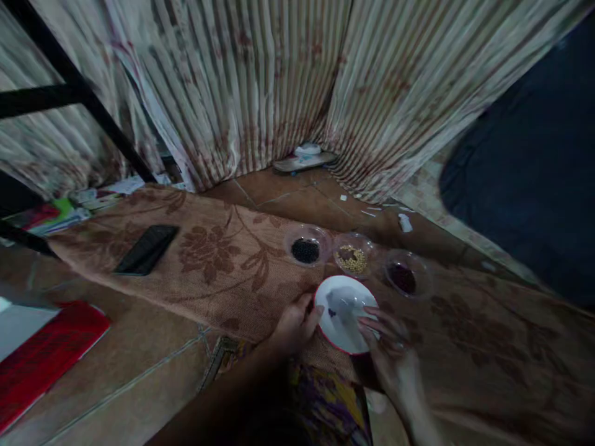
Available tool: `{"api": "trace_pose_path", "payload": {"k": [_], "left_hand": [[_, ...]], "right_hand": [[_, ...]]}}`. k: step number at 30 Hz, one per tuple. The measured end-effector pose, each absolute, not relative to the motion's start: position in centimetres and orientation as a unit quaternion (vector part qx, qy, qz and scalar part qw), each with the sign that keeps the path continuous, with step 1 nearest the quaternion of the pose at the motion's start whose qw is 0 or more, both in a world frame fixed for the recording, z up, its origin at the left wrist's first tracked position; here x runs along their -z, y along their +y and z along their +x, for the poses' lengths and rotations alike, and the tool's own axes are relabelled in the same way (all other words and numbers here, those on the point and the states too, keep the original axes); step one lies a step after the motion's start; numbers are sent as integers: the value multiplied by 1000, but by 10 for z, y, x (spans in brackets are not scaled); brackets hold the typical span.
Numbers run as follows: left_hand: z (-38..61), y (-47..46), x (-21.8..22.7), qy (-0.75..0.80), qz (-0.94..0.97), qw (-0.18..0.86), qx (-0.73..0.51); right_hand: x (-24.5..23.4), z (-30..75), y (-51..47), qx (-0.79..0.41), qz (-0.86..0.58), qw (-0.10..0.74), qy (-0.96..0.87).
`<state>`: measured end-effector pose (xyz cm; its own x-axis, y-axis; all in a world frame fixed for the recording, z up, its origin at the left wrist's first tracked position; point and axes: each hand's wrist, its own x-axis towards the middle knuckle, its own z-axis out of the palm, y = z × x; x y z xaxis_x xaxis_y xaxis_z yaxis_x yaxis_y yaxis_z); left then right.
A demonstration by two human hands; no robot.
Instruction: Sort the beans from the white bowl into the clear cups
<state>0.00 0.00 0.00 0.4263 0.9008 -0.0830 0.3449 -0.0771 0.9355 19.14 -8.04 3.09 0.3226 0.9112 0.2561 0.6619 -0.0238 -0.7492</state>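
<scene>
A white bowl with a red rim (346,347) rests over the near edge of the cloth-covered surface, a few dark beans (331,313) inside it. My left hand (297,322) grips the bowl's left side, thumb over the rim. Over the right side of the bowl is my right hand (388,344), its fingers reaching inside; motion blur hides whether they pinch anything. Just beyond stand three clear plastic cups in a row: one with black beans (305,250), one with yellowish beans (356,263), and one with dark red beans (402,279).
A dark phone (147,250) lies to the left on the patterned brown cloth (260,297). Striped curtains (260,80) hang behind, with a skateboard (304,162) at their foot. White scraps (405,223) dot the tiled floor. A red-and-white object (51,341) lies at lower left.
</scene>
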Motion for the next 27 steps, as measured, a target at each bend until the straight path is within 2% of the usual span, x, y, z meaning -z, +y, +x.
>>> {"api": "trace_pose_path", "payload": {"k": [8,27], "left_hand": [[0,2,6,455,685,493,-286],[0,1,2,456,678,494,-297]], "right_hand": [[-28,197,-80,-153,-706,373,-583],[-26,194,-79,-144,-698,380,-589]]}}
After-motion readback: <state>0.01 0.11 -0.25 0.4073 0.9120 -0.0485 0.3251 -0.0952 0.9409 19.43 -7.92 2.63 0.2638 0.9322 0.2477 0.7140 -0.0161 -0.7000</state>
